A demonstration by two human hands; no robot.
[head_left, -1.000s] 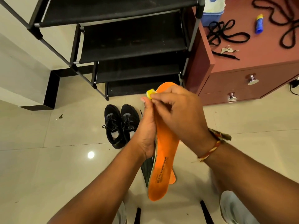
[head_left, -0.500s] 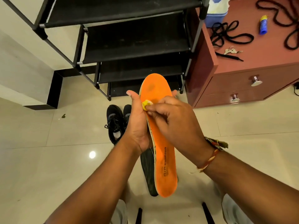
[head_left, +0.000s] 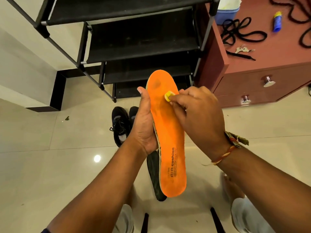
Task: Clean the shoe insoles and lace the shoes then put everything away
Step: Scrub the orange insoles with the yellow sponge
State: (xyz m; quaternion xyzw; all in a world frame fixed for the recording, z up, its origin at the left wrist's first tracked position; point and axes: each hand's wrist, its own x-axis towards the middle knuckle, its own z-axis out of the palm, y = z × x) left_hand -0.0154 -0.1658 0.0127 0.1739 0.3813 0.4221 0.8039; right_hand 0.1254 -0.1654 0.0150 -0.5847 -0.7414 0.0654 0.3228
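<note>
An orange insole (head_left: 168,135) stands toe-up in front of me, gripped along its left edge by my left hand (head_left: 143,125). Behind it my left hand also holds a second insole (head_left: 154,179), showing its dark underside. My right hand (head_left: 198,115) pinches a small yellow sponge piece (head_left: 168,96) and presses it on the orange insole's forefoot. A pair of black shoes (head_left: 122,125) sits on the tiled floor below, partly hidden by my left hand. Black laces (head_left: 242,33) lie on the red cabinet top.
A black shoe rack (head_left: 134,39) stands ahead against the wall. To the right is a red cabinet (head_left: 252,81) with two knobbed drawers; keys (head_left: 242,49), a blue-and-yellow tube (head_left: 277,21) and a blue container (head_left: 225,14) lie on it. My knees show at the bottom.
The insole has tilted so more of its toe shows. My right hand with the sponge moved from the insole's left edge toward its right side, rubbing across the forefoot.
</note>
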